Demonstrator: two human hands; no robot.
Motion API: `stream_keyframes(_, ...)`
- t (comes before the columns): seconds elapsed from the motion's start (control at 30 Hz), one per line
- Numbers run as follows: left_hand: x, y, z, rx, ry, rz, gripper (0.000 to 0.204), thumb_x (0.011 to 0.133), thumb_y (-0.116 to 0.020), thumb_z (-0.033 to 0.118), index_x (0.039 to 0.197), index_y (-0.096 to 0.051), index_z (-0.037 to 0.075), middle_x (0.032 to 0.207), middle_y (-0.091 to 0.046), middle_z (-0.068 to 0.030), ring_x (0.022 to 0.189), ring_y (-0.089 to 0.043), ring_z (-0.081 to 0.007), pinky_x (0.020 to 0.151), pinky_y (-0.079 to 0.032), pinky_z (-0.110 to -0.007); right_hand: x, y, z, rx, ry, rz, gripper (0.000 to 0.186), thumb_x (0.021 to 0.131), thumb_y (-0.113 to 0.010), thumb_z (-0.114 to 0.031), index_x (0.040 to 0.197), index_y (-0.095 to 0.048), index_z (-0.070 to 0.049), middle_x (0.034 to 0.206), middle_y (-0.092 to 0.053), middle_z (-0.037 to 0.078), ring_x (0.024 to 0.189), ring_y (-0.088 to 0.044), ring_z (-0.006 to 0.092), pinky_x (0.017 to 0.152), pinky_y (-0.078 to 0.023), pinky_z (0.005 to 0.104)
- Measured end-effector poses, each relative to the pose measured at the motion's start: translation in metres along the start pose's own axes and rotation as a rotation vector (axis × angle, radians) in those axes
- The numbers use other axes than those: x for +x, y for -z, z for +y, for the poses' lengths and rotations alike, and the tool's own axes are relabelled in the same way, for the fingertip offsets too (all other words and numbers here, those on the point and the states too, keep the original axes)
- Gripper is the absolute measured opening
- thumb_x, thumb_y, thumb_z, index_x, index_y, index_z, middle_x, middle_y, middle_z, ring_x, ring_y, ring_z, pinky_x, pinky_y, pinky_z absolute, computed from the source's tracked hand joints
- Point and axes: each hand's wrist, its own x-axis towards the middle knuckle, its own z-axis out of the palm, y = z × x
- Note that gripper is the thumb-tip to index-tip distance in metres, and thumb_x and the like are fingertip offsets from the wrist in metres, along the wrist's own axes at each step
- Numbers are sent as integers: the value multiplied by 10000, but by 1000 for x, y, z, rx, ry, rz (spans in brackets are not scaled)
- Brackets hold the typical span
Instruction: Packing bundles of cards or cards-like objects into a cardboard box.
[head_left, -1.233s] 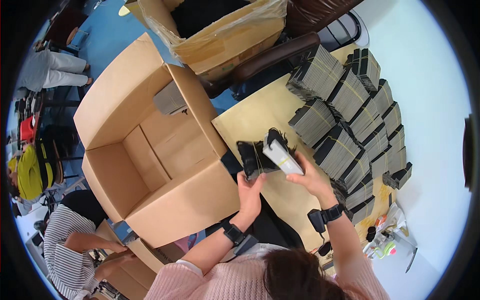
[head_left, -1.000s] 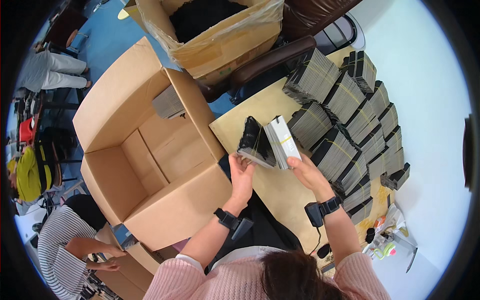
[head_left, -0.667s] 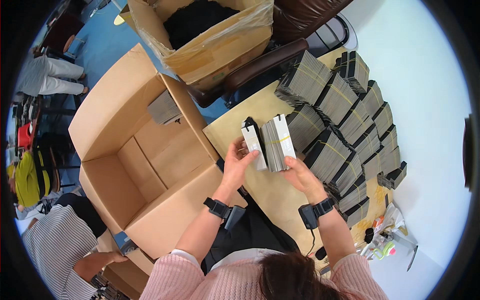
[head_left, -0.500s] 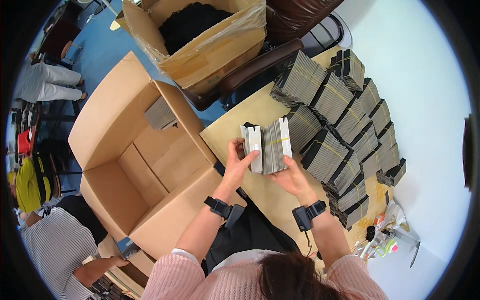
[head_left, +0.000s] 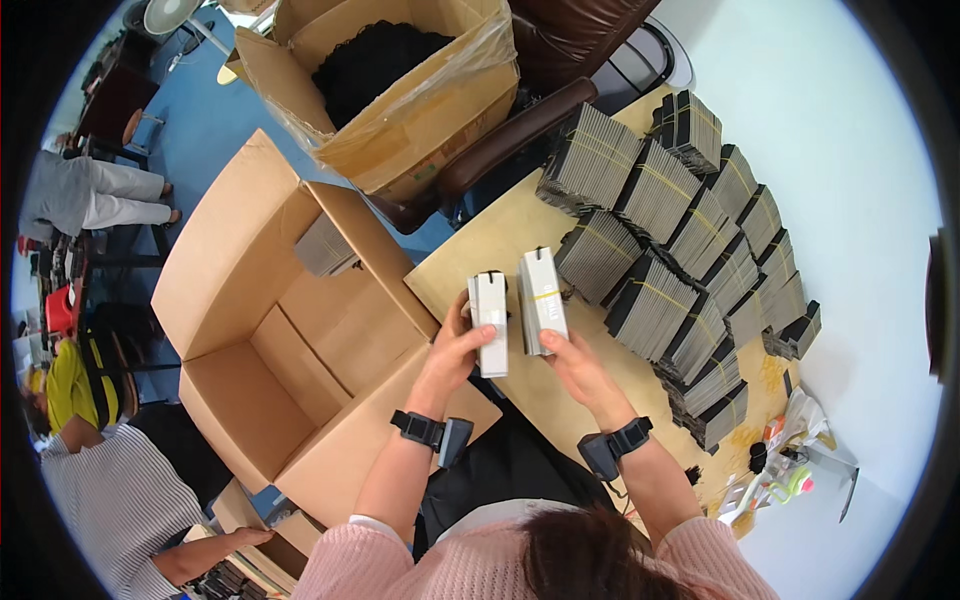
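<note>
card bundle (head_left: 491,305) with a white outer face sits near the middle of the frame, pinched by the left hand (head_left: 453,352) — thumb pressed across the front, fingers behind. just to its right, with a small gap between, a second card bundle (head_left: 541,285) circled by a yellow band is pinched by the right hand (head_left: 580,368), its thumb on the lower end; each grip is closed on its own bundle. both are held over the wooden counter (head_left: 540,410). black strapped devices (head_left: 435,432) circle both wrists.

at right, stacked card bundles (head_left: 655,195), grey-edged and many yellow-banded, crowd the counter beside a pale wall (head_left: 850,160). left of centre, an open brown carton (head_left: 340,450) has a grey bundle (head_left: 325,248) inside, near its upper right wall. at upper centre, another carton (head_left: 430,135) holds a black mass (head_left: 375,70) — its kind i cannot tell — next to a brown chair (head_left: 515,130). at lower left, a co-worker (head_left: 120,500) in a striped top reaches to a smaller carton (head_left: 295,530).
</note>
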Motion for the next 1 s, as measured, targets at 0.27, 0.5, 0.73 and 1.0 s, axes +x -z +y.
stream_keyframes(0.27,-16,18,-6,-224,53,-114,874,836,-708,206,1484,-121,204,1385,-411,-128,1290,-392,-249,1061,-313,-422,9,17,21,85,-166,-125,676,884,-653,-277,1392,-329,31,1371,-439,103,1259,-414,204,1070,-319,363)
stream_keyframes(0.5,-8,31,-10,-60,96,-277,787,780,-725,58,1434,-286,63,1388,-421,-56,1279,-387,-177,1075,-313,-345,0,30,6,-265,-77,-276,552,832,-650,-52,1332,-428,28,1273,-533,85,1166,-506,198,1006,-401,362)
stream_keyframes(0.73,-12,14,3,26,10,-287,1009,706,-748,-29,1498,-143,128,1433,-349,-36,1319,-320,-163,1086,-276,-315,4,14,-21,-300,-68,-309,890,655,-786,-5,1392,-287,10,1348,-433,100,1248,-420,221,1042,-351,340)
stream_keyframes(1.0,-18,-4,-15,693,-583,-150,902,691,-641,-82,1470,-229,109,1482,-242,-149,1410,-181,-316,1148,-179,-404,2,-10,-5,-1035,419,60,952,619,-781,-10,1399,-236,-4,1369,-337,166,1276,-363,254,1073,-287,372)
